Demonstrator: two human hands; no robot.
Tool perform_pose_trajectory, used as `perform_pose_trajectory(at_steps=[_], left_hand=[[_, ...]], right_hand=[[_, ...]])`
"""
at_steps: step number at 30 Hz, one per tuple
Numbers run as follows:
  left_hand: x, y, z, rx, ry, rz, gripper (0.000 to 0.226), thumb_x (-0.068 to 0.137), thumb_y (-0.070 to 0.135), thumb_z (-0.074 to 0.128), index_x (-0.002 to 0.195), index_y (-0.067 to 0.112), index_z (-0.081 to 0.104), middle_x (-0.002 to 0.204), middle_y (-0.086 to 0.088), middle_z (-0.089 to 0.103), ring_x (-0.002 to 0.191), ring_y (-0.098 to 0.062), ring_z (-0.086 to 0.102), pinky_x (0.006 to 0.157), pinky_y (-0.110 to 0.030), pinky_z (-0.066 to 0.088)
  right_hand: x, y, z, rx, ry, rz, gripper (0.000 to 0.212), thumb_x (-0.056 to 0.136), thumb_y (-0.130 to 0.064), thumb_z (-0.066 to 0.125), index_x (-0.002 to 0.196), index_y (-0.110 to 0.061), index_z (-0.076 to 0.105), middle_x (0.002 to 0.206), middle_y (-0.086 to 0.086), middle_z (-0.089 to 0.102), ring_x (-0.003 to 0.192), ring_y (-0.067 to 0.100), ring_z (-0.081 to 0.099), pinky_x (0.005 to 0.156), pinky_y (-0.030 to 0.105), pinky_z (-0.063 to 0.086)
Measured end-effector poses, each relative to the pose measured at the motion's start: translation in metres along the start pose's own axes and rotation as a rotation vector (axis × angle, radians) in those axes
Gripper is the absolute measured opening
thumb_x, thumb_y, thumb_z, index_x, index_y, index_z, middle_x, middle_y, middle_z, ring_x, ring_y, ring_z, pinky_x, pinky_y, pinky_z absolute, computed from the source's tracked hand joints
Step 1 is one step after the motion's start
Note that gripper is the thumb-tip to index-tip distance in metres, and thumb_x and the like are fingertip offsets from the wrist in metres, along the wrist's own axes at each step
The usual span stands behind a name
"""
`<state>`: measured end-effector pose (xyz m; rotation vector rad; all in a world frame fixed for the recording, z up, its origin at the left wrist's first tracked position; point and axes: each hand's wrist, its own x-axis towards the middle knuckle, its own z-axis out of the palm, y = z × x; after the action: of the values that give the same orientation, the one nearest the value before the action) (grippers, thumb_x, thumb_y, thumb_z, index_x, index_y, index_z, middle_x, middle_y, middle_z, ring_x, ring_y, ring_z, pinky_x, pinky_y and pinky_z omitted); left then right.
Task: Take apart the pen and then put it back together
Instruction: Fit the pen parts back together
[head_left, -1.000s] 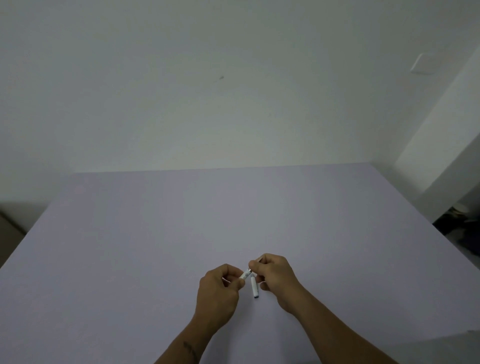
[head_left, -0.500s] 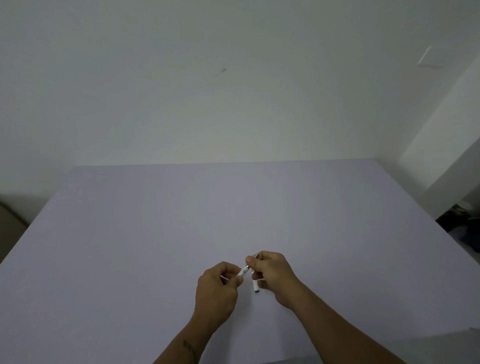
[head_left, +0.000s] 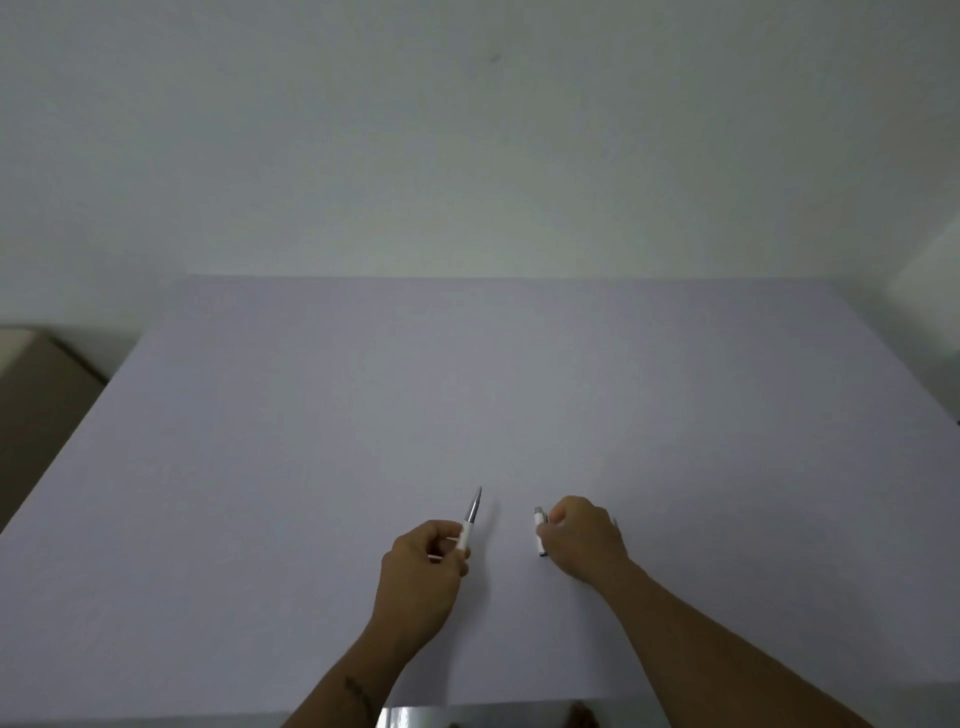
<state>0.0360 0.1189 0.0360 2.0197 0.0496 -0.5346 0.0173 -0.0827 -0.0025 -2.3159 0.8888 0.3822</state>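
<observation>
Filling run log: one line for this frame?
stage: pen apart | left hand: tip half | right hand: barrel piece | table: hands separated

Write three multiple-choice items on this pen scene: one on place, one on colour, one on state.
1. Where is the silver-tipped pen part?
A. In the left hand
B. Flat at the table's far edge
C. On the floor

2. What colour is the table?
A. Red
B. Pale lilac
C. Black

3. In what state is the pen?
A. In one piece
B. Apart, pieces in both hands
C. Lying untouched

Answers:
1 A: the left hand pinches its white grip, tip pointing away.
2 B: the whole top is pale lilac.
3 B: the right hand holds a separate white piece, clear of the left.
</observation>
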Motion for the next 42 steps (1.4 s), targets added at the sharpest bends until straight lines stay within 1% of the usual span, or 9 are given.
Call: perform_pose_trajectory(at_steps=[3,7,9,13,15,17,30,37,42], left_hand=[[0.003,-0.004,-0.003,0.025,0.002,-0.021,0.016,0.089,0.01,0.062,0.097,0.022,0.07,0.079,0.001,0.074,0.077,-0.013,0.071,0.06,-0.015,0.048],[0.005,-0.006,-0.006,0.041,-0.007,-0.031,0.014,0.086,0.009,0.065,0.092,0.021,0.071,0.079,0.001,0.073,0.076,-0.014,0.069,0.059,-0.018,0.048],[0.005,-0.005,-0.007,0.04,-0.009,-0.04,0.012,0.085,0.01,0.067,0.09,0.021,0.071,0.079,0.001,0.072,0.072,-0.014,0.067,0.058,-0.018,0.047],[0.007,0.0,-0.007,0.043,-0.007,-0.036,0.011,0.083,0.011,0.068,0.085,0.022,0.069,0.081,-0.002,0.073,0.075,-0.016,0.068,0.06,-0.019,0.048],[0.008,0.005,-0.007,0.029,-0.008,-0.028,0.012,0.083,0.009,0.067,0.085,0.021,0.069,0.081,-0.002,0.072,0.071,-0.014,0.065,0.059,-0.019,0.047],[0.009,0.01,-0.005,0.021,-0.012,-0.03,0.013,0.083,0.007,0.066,0.086,0.019,0.068,0.082,-0.002,0.071,0.067,-0.011,0.06,0.057,-0.017,0.043],[0.007,0.023,-0.001,0.001,-0.022,0.048,0.013,0.083,0.008,0.066,0.085,0.021,0.067,0.078,0.002,0.066,0.058,-0.008,0.055,0.053,-0.016,0.041],[0.003,0.024,0.0,-0.005,-0.026,0.077,0.013,0.084,0.008,0.067,0.087,0.02,0.068,0.081,0.0,0.067,0.058,-0.009,0.053,0.051,-0.016,0.042],[0.001,0.026,0.0,-0.048,0.021,0.073,0.013,0.081,0.006,0.071,0.085,0.018,0.071,0.074,-0.002,0.068,0.058,-0.01,0.056,0.052,-0.017,0.045]], right_hand=[[0.005,-0.01,0.009,-0.043,0.016,-0.007,0.032,0.088,-0.043,0.052,0.07,-0.018,0.044,0.076,0.001,0.057,0.071,0.023,0.057,0.059,0.028,0.039],[0.006,-0.022,0.009,-0.152,0.008,-0.001,0.02,0.089,-0.03,0.054,0.078,-0.015,0.048,0.092,0.005,0.062,0.087,0.026,0.064,0.066,0.027,0.041],[0.008,-0.023,0.008,-0.108,-0.034,0.028,0.023,0.086,-0.028,0.055,0.069,-0.014,0.048,0.078,0.001,0.06,0.072,0.022,0.061,0.061,0.025,0.042],[0.01,-0.039,-0.01,0.441,-0.099,0.077,0.032,0.086,-0.027,0.061,0.059,-0.011,0.056,0.058,0.006,0.064,0.049,0.017,0.056,0.051,0.025,0.042],[0.005,-0.053,-0.027,0.764,-0.122,0.069,0.025,0.088,-0.02,0.064,0.066,-0.009,0.058,0.061,0.008,0.062,0.05,0.017,0.054,0.048,0.025,0.04],[-0.001,-0.064,-0.041,0.898,-0.156,0.045,0.021,0.088,-0.018,0.067,0.071,-0.009,0.059,0.066,0.009,0.063,0.055,0.018,0.055,0.049,0.026,0.042],[-0.017,-0.071,-0.047,0.911,0.012,-0.05,0.015,0.088,-0.02,0.068,0.085,-0.006,0.066,0.069,0.007,0.068,0.06,0.016,0.06,0.058,0.028,0.052],[-0.025,-0.072,-0.045,0.896,-0.084,-0.064,0.014,0.088,-0.016,0.068,0.086,-0.002,0.066,0.071,0.009,0.068,0.061,0.017,0.06,0.06,0.029,0.053],[-0.037,-0.072,-0.042,0.896,-0.189,-0.075,0.014,0.09,-0.014,0.066,0.083,-0.002,0.064,0.075,0.013,0.065,0.062,0.019,0.057,0.057,0.028,0.052]])
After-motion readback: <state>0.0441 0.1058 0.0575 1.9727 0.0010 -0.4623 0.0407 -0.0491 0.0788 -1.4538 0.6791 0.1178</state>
